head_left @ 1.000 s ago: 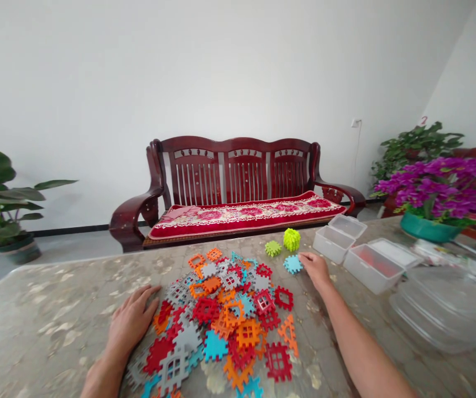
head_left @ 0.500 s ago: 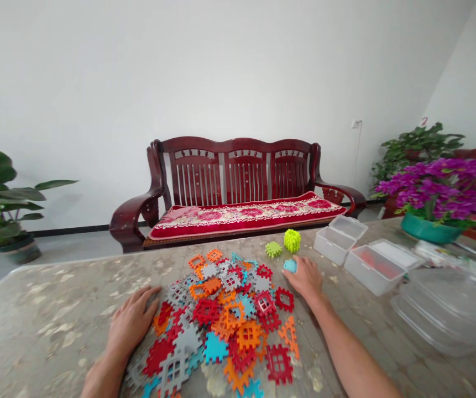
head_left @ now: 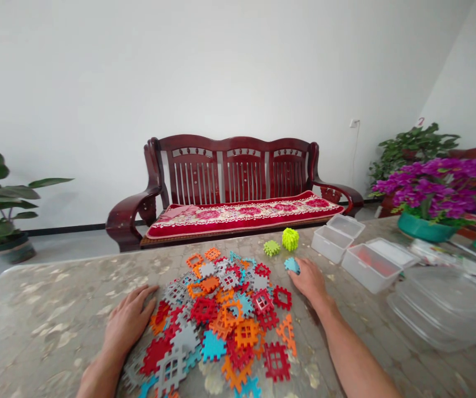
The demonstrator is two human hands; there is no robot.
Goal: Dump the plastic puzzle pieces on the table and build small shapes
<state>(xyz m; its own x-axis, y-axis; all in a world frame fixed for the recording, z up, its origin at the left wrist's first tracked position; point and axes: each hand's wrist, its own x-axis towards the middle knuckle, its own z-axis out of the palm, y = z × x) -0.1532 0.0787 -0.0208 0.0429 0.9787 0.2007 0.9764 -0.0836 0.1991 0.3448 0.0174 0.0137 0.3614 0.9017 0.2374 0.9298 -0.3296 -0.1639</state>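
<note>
A pile of notched plastic interlocking building tiles in red, orange, grey and blue (head_left: 213, 346) lies spread over the table. My left hand (head_left: 129, 318) rests at the left edge of the pile with its fingers stretched out, holding nothing. At the far right of the pile, my right hand (head_left: 311, 283) has its fingers closed on a light blue interlocking tile (head_left: 291, 265), whose far part shows past the fingertips. Just beyond it are a lime-green tile stack (head_left: 290, 239) and a lower light green stack (head_left: 271, 248).
Two open clear plastic boxes (head_left: 368, 273) stand at the right, one with something red inside. Nearer lie clear lids or containers (head_left: 445, 315). Purple flowers in a teal pot (head_left: 426, 226) stand at the table's right end. A wooden bench (head_left: 244, 145) is behind the table.
My right hand has shifted slightly right, and more of the light blue tile shows past its fingers. My left hand stays beside the pile. The whole view has shifted slightly.
</note>
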